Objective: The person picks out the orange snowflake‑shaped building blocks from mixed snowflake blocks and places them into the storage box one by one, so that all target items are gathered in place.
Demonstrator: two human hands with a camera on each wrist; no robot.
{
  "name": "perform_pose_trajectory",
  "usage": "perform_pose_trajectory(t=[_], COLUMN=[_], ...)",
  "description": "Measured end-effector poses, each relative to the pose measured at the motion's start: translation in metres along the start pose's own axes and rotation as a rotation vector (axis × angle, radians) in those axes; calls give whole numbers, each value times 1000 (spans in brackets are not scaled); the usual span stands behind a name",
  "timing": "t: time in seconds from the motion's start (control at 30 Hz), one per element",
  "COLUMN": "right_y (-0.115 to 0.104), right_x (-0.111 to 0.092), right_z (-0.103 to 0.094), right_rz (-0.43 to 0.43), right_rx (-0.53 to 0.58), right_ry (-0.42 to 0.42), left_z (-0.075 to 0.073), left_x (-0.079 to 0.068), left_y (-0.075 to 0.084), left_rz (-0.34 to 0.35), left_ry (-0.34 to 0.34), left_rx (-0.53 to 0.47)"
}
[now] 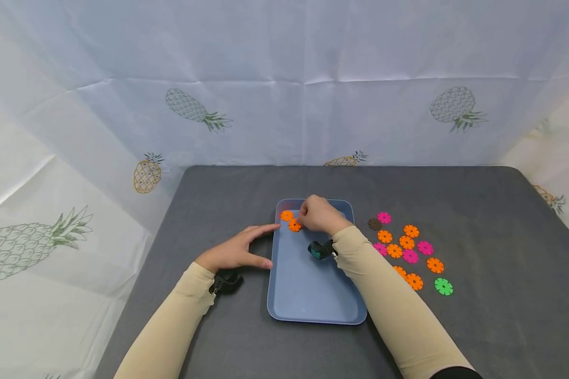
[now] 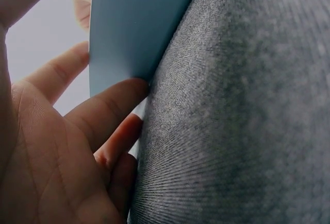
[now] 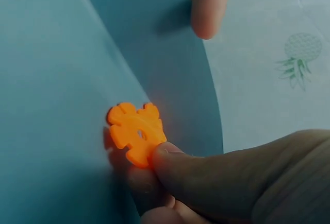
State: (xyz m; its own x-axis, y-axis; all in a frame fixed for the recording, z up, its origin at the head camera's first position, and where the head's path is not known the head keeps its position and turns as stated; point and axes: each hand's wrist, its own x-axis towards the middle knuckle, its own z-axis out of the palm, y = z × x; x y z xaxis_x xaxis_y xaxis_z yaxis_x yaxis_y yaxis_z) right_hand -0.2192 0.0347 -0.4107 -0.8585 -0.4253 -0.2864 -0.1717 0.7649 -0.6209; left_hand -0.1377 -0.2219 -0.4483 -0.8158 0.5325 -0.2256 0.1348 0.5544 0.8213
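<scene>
My right hand reaches over the far end of the blue tray. In the right wrist view its thumb and finger pinch an orange flower-shaped plastic disc close to the tray's wall. Two orange discs, one nearer the rim and one beside my right fingertips, show in the head view at the tray's far left. My left hand lies along the tray's left side with thumb and fingers spread. Its fingertips rest against the tray's outer side.
Right of the tray, loose flower-shaped discs lie on the dark grey table: several orange, several pink, a brown one and a green one. My right forearm partly covers them. A pineapple-print cloth hangs behind the table.
</scene>
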Motion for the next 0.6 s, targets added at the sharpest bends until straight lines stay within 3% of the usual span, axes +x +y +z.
perform_pose_trajectory(t=[0.6], right_y=[-5], right_x=[5], right_z=[5], right_rz=[5], right_rx=[-13], right_ry=[-9], left_z=[0], left_x=[1], left_y=[-1], left_rz=[28], left_ry=[5], left_rx=[2])
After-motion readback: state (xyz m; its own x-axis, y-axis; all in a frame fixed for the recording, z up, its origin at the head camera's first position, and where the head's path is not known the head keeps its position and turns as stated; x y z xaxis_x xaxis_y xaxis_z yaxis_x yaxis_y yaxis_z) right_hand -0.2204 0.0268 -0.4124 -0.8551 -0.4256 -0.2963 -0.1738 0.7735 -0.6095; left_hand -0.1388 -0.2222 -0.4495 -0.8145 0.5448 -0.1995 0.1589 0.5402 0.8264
